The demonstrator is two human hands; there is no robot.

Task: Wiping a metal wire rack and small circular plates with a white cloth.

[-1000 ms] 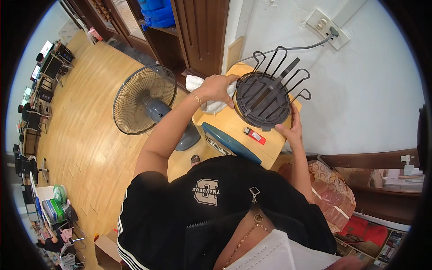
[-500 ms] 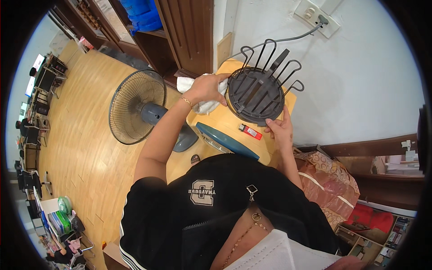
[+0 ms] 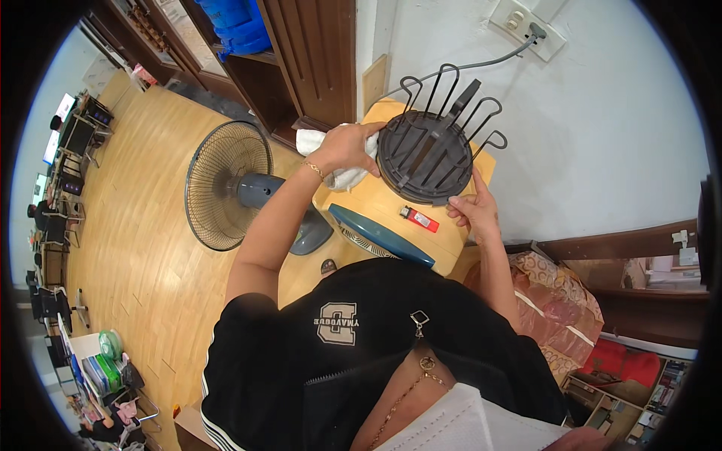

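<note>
A round black rack (image 3: 426, 156) with slats and tall wire loops along its far side lies on a yellow wooden tabletop (image 3: 451, 233). My left hand (image 3: 347, 148) grips its left rim, index finger at the far side and thumb at the near side. A white cloth (image 3: 347, 177) lies beneath and beside that hand. My right hand (image 3: 479, 212) has its thumb on a small tab at the near right rim and its index finger along the side. Just nearer to me lies a red lighter (image 3: 420, 219), untouched.
A standing fan (image 3: 229, 186) is left of the table, and a teal-rimmed thing with slats (image 3: 382, 234) is at its near edge. On the wall, a cable runs from a socket (image 3: 528, 28). A brown patterned bag (image 3: 560, 304) stands at right.
The rack has shifted very slightly left. My right hand has moved slightly right, and its thumb sits differently at the rim. The fan head has turned a little.
</note>
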